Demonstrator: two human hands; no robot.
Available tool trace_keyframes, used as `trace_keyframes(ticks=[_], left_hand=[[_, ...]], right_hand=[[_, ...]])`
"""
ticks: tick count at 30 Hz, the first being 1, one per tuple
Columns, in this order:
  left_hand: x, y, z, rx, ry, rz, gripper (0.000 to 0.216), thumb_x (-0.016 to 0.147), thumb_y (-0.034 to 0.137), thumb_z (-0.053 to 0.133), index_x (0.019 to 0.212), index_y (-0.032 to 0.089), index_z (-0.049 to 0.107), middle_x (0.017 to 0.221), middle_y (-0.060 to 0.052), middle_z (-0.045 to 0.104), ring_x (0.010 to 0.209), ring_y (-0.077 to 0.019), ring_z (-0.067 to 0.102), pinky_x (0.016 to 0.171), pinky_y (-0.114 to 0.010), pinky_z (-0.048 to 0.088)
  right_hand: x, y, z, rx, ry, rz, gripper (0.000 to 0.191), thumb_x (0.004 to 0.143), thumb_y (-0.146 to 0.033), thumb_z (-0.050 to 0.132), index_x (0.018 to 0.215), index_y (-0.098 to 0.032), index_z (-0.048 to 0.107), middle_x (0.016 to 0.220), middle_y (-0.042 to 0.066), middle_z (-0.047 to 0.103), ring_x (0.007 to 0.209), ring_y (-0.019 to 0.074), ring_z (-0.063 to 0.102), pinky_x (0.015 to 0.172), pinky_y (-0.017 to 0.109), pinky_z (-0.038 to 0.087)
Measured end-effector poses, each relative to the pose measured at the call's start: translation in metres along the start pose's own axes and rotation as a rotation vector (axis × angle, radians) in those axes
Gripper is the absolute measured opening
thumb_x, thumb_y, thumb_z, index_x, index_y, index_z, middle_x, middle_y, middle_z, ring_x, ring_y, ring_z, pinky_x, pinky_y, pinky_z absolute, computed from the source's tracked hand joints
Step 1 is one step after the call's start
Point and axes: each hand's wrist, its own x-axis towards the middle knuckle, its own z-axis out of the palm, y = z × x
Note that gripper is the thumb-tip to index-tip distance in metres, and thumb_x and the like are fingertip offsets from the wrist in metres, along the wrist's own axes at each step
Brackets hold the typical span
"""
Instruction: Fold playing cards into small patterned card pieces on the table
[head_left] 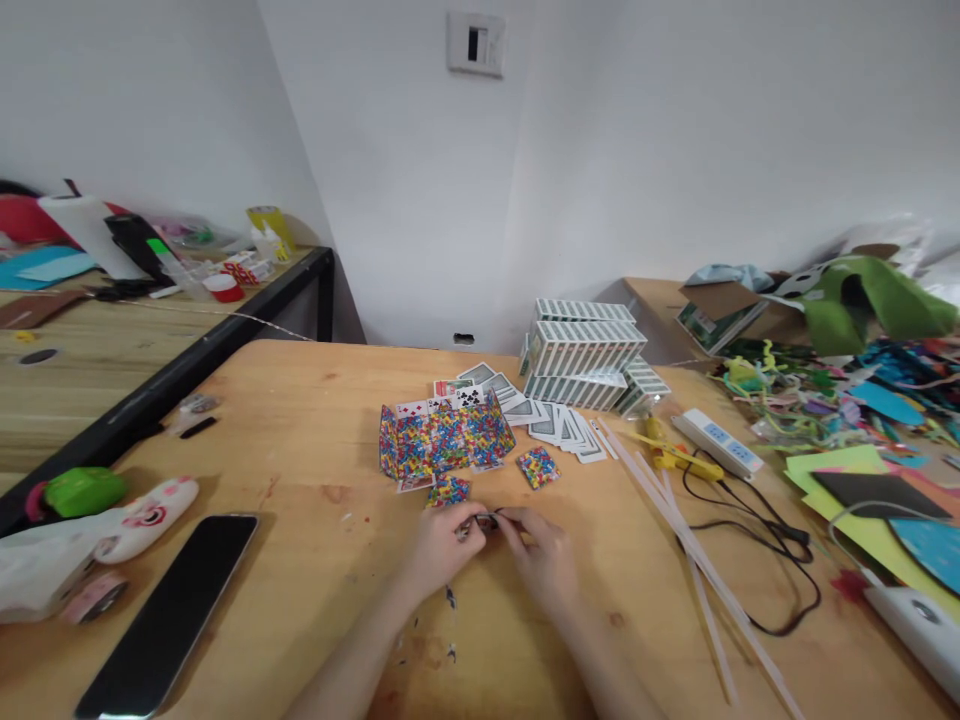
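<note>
My left hand [444, 548] and my right hand [546, 562] meet over the table, fingertips pinched around a small dark item [486, 520] too little to make out. Just beyond them stands an upright folded structure [442, 445] covered in a multicoloured pattern, with playing cards [472, 398] showing along its top. A small patterned square [448, 490] lies right behind my left hand. Another patterned square [538, 467] rests farther right. Loose playing cards [566, 430] are fanned out behind it, backs up. Dark scraps [451, 598] are scattered between my forearms.
Striped card boxes [585, 345] are stacked at the back. To the right lie clear glue sticks [697, 560], a yellow glue gun [679, 455], a power strip [718, 444], cables and coloured paper [840, 465]. A black phone [172, 610] and a pouch [150, 515] lie left.
</note>
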Motion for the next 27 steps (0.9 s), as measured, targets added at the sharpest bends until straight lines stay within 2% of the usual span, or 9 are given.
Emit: trace_keyframes(ticks=[7,18,24,27], left_hand=[[0.0,-0.003,0.001,0.031,-0.078,0.045,0.032,0.069,0.012,0.047,0.092,0.019,0.067,0.065,0.001,0.067,0.054,-0.0098,0.055,0.052,-0.017,0.042],[0.002,-0.005,-0.018,-0.066,-0.248,0.009,0.035,0.075,0.012,0.04,0.098,0.019,0.065,0.071,0.001,0.067,0.057,-0.0103,0.054,0.052,-0.016,0.041],[0.001,-0.005,-0.019,-0.133,-0.213,-0.019,0.035,0.072,0.012,0.044,0.098,0.02,0.066,0.078,0.0,0.069,0.063,-0.0112,0.059,0.061,-0.018,0.045],[0.002,-0.004,-0.018,-0.174,-0.16,-0.043,0.029,0.074,0.017,0.047,0.097,0.018,0.065,0.085,-0.002,0.07,0.07,-0.0129,0.061,0.067,-0.02,0.047]], right_hand=[[0.0,0.007,0.0,0.105,-0.008,0.103,0.02,0.083,-0.032,0.051,0.079,-0.018,0.064,0.069,0.004,0.07,0.059,0.016,0.067,0.058,0.024,0.055],[-0.002,0.007,0.002,0.09,-0.014,0.058,0.019,0.084,-0.024,0.048,0.09,-0.017,0.064,0.074,0.006,0.072,0.06,0.0167,0.068,0.056,0.024,0.055],[-0.002,0.004,0.001,0.104,-0.045,0.109,0.017,0.081,-0.024,0.05,0.086,-0.017,0.065,0.07,0.005,0.071,0.057,0.0168,0.067,0.052,0.023,0.054],[-0.002,0.003,0.002,0.129,-0.059,0.156,0.017,0.081,-0.023,0.049,0.086,-0.017,0.065,0.07,0.005,0.071,0.059,0.0172,0.067,0.055,0.024,0.055]])
